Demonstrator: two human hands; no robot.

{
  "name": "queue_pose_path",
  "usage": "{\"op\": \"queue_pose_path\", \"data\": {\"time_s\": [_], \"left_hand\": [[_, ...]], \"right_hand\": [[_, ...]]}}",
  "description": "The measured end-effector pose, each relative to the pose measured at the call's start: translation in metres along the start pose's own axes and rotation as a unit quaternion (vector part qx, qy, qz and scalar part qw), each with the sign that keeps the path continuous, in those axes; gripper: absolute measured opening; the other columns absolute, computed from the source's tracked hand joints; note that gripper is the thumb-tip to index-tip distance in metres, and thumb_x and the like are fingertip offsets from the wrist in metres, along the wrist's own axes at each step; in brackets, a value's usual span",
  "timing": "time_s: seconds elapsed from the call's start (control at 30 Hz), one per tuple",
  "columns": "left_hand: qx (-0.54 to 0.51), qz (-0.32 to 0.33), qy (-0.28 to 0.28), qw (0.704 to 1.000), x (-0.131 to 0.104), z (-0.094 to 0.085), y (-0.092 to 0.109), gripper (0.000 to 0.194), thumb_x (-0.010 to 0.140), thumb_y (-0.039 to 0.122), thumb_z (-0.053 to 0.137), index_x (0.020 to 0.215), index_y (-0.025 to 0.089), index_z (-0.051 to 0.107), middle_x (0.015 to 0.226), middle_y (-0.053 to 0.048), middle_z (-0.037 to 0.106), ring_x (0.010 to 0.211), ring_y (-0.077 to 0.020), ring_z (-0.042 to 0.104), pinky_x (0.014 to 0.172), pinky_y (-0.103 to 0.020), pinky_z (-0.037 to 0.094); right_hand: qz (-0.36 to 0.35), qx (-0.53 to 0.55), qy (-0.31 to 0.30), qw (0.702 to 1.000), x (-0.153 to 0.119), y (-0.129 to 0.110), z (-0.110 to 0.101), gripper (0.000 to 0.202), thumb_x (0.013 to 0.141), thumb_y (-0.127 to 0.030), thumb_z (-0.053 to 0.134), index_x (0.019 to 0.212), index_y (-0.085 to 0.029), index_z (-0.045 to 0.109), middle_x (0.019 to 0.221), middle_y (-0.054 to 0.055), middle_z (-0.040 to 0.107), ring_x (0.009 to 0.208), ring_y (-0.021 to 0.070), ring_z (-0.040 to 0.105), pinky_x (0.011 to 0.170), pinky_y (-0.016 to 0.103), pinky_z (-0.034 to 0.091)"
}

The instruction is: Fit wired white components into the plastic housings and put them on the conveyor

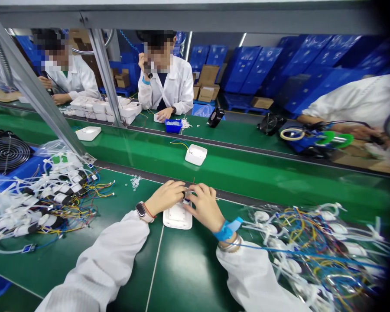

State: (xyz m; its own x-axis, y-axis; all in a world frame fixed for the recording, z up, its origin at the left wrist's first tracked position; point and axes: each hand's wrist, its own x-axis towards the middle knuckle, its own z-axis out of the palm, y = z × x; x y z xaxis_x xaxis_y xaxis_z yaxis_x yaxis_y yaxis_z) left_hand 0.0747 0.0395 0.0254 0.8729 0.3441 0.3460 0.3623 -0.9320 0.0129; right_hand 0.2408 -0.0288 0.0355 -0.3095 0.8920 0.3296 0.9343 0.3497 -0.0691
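A white plastic housing (178, 218) lies on the green table in front of me, its inner side facing up. Over its far end, my left hand (169, 195) has its fingers bent inward onto a small dark part. My right hand (205, 205) meets it there, thumb and fingers curled round the same spot. The small part (187, 195) between the fingertips is mostly covered, so its kind does not show. A blue wrist strap (228, 229) with a cord circles my right wrist.
Wired parts with white tubes lie heaped at left (61, 190) and right (312, 242). Small white rings (135, 182) lie beyond my left hand. Another white housing (196, 155) sits on the green conveyor (143, 147). A metal post (42, 82) slants down at left. Co-workers sit across.
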Motion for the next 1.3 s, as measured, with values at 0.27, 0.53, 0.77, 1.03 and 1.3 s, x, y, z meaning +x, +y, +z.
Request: {"op": "queue_pose_path", "data": {"time_s": [0.27,0.53,0.77,1.03,1.3], "left_hand": [[-0.049,-0.121,-0.009,0.991,-0.011,-0.003,0.005,0.042,0.080,0.036,0.058,0.117,0.017,0.050,0.134,-0.012,0.044,0.129,-0.0266,0.032,0.099,-0.041,0.031],[-0.214,-0.195,-0.020,0.957,-0.023,0.011,0.001,0.086,0.063,0.040,0.073,0.133,0.012,0.031,0.139,-0.019,0.035,0.131,-0.0272,0.029,0.107,-0.040,0.027],[-0.258,-0.186,-0.008,0.948,-0.024,0.011,-0.005,0.087,0.062,0.037,0.074,0.134,0.015,0.031,0.140,-0.017,0.034,0.133,-0.0263,0.026,0.108,-0.041,0.026],[-0.255,-0.179,-0.007,0.950,-0.025,0.014,-0.006,0.086,0.062,0.038,0.074,0.134,0.014,0.033,0.140,-0.017,0.035,0.132,-0.0258,0.026,0.108,-0.040,0.027],[-0.264,-0.170,-0.018,0.949,-0.025,0.011,-0.008,0.085,0.061,0.036,0.075,0.132,0.013,0.035,0.138,-0.016,0.038,0.132,-0.0256,0.028,0.108,-0.039,0.027]], "right_hand": [[-0.002,-0.079,-0.071,0.994,0.007,-0.011,-0.003,0.016,0.083,-0.017,0.053,0.076,-0.018,0.068,0.086,0.008,0.058,0.090,0.0236,0.042,0.077,0.040,0.026],[-0.043,-0.052,-0.098,0.993,0.008,0.000,0.000,0.016,0.086,-0.023,0.051,0.088,-0.021,0.067,0.083,0.006,0.059,0.086,0.0214,0.043,0.072,0.037,0.025],[0.036,-0.116,-0.039,0.992,-0.018,-0.022,0.020,0.034,0.085,-0.011,0.043,0.117,-0.017,0.054,0.102,0.012,0.057,0.088,0.0246,0.044,0.075,0.041,0.029],[0.039,-0.106,-0.043,0.993,-0.007,-0.019,0.007,0.019,0.085,-0.017,0.048,0.095,-0.018,0.064,0.092,0.010,0.057,0.085,0.0230,0.042,0.072,0.038,0.028],[0.000,-0.032,-0.064,0.997,-0.006,-0.005,0.010,0.018,0.087,-0.024,0.049,0.094,-0.021,0.065,0.084,0.006,0.059,0.082,0.0201,0.044,0.070,0.037,0.025]]}}
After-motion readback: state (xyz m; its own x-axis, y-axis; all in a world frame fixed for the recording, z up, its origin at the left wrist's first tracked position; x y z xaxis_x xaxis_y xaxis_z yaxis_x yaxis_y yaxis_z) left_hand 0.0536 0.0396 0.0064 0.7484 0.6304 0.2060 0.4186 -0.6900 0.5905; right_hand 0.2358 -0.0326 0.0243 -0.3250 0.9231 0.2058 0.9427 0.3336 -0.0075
